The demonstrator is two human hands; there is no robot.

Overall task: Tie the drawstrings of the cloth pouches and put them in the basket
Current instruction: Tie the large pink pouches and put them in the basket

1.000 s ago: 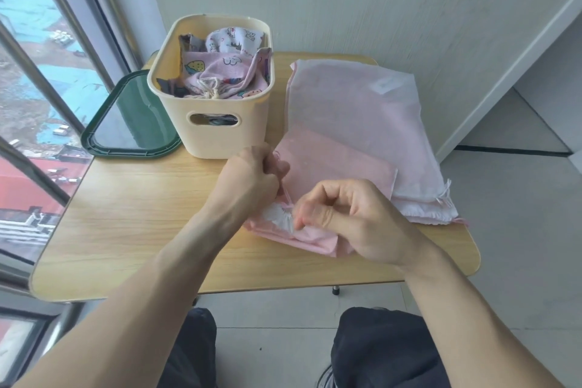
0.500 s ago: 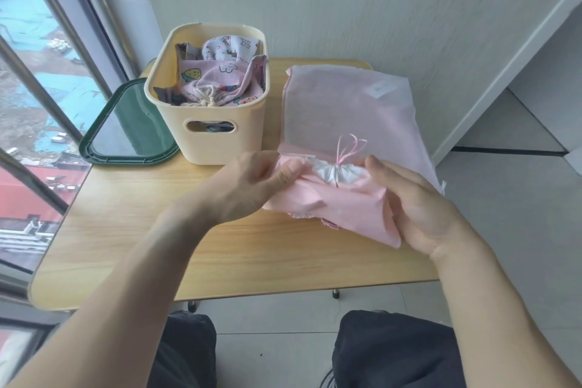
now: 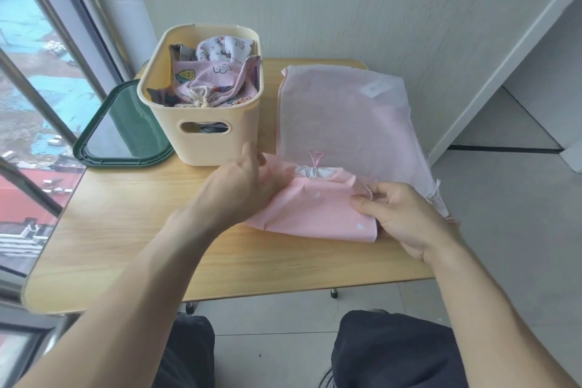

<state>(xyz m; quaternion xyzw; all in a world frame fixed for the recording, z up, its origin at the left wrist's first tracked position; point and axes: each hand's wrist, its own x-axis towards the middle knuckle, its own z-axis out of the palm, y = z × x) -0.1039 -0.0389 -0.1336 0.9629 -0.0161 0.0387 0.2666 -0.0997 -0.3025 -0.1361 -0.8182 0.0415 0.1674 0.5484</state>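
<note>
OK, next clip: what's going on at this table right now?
A person is holding a small pink pouch in both hands, left hand on its left edge, right hand pinching its right side. Its mouth is cinched and the pink drawstring looks tied. The cream basket beside it already holds several printed pouches. A larger pale pink pouch lies flat on the wooden table, apparently not yet done.

Light wood-grain counter (image 3: 126,239) with rounded corners carries: cream plastic basket (image 3: 217,135) with cut-out handle, far left-centre; dark green rounded lid (image 3: 94,148) just left of basket; large pale pink cloth bag (image 3: 346,116) lying flat, right; small pink drawstring pouch (image 3: 315,214) overlapping its near edge.
</note>
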